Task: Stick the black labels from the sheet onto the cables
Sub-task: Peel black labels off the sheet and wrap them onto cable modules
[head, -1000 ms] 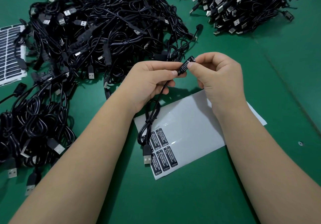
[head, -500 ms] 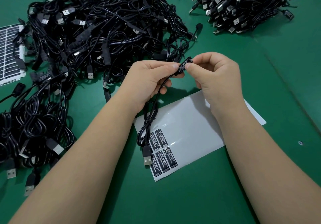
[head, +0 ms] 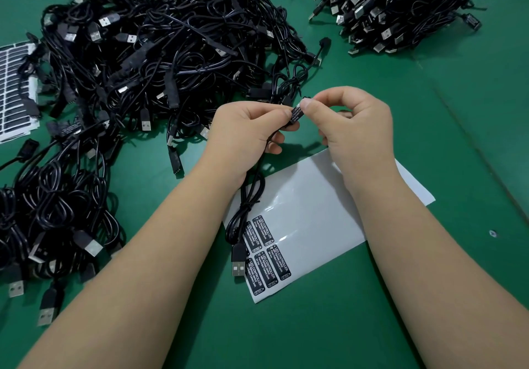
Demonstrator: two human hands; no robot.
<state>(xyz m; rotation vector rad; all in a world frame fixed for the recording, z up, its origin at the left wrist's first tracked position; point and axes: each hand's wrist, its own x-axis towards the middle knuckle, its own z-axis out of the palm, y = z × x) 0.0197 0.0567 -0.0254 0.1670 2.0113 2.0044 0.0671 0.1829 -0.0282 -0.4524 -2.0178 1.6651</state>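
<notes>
Pressing down, the right hand point(head: 353, 128) has slid its thumb further over the label point(head: 296, 113) on the cable point(head: 246, 197); since a second ago more of the label is covered, so it looks nearly wrapped on. Both hands are closed in a pinch on that cable's small block, the left hand point(head: 246, 136) at 9 o'clock of it. Five labels remain on the sheet point(head: 315, 211), at its 7 o'clock corner. Three cable heaps lie on the bench point(head: 472, 139).
</notes>
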